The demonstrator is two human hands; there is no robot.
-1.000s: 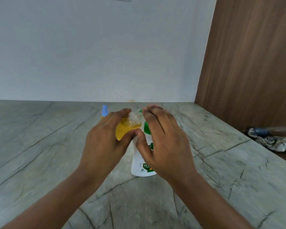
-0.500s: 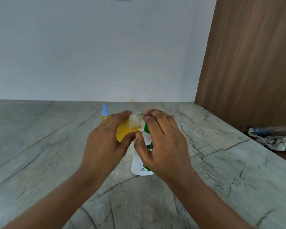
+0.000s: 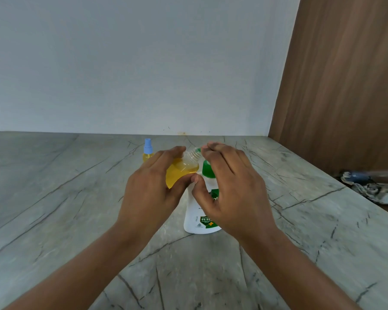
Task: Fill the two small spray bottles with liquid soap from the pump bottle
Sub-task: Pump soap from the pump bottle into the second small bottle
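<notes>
Our left hand (image 3: 152,189) curls fingers and thumb round the small clear plastic spray bottle (image 3: 182,171), uncapped and part full of yellow soap, held tilted above the grey veined stone counter (image 3: 54,198) with its long axis running up and rightward, neck toward our right hand (image 3: 233,193). That hand arches over the green pump head (image 3: 207,170) of the white plastic pump bottle (image 3: 197,220) standing just below; whether it presses we cannot tell. We judge the next squirt needs neck under spout; the blue-capped small spray bottle (image 3: 147,151) stands behind, already yellow.

Counter (image 3: 54,198) room left and nearside; pump bottle (image 3: 197,222), capped spray bottle (image 3: 147,151) centre.
</notes>
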